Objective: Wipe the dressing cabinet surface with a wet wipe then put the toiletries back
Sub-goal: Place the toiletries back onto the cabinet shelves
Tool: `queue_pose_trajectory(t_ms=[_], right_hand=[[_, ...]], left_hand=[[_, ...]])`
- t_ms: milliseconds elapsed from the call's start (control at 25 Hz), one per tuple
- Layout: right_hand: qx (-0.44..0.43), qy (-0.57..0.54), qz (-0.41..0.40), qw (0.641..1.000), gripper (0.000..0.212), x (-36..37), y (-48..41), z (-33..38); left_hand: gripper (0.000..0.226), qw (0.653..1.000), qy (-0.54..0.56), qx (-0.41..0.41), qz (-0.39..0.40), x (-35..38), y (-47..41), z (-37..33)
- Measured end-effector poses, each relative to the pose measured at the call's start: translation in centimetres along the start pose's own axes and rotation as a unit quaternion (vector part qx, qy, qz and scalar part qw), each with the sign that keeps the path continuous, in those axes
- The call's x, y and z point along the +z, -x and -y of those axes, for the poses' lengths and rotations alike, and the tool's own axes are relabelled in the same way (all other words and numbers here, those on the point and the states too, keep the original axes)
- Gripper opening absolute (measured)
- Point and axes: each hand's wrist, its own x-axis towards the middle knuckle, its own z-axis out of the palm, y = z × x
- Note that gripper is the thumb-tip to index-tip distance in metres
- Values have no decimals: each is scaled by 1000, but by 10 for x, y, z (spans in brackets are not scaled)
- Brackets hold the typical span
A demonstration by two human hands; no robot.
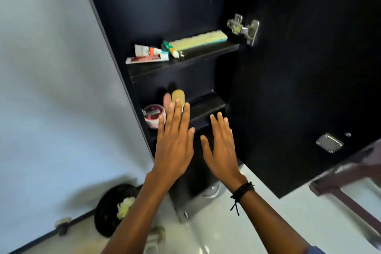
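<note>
A dark cabinet stands open with two shelves. The upper shelf (206,53) carries toothpaste tubes (147,58) on the left and a pale yellow comb (198,40) on the right. On the lower shelf (208,107) sit a pink round container (154,114) and a tan oval-topped item (178,96). My left hand (175,144) is flat with fingers spread, its fingertips in front of the tan item. My right hand (221,150) hovers spread beside it, below the lower shelf's bare right half. Neither hand holds anything.
The cabinet door (309,88) hangs open to the right, with a metal hinge (244,29). A black bin (112,210) holding a crumpled pale wad sits on the floor at the lower left. A dark rail (346,196) crosses the lower right. White wall on the left.
</note>
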Motion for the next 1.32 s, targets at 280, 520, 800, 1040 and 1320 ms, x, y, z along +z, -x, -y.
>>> queue_pose_trajectory(t_ms=[280,520,800,1040,1320], right_hand=[[343,-224,11,912,72,-11,70,-130],[594,-283,-88,748,98,-84,105,-252],[413,-230,17,881,42,-110,111,-259],[366,-91,38,925,25,-98,129,-243],[349,-79,68,931,13,-68,145,-189]], left_hand=[[59,983,64,-44,165,98,70,-66],[60,958,112,-56,257,144,97,-148],[59,934,140,-134,301,153,117,-199],[55,928,146,-194,282,148,133,-205],[48,935,173,-225,213,130,138,-187]])
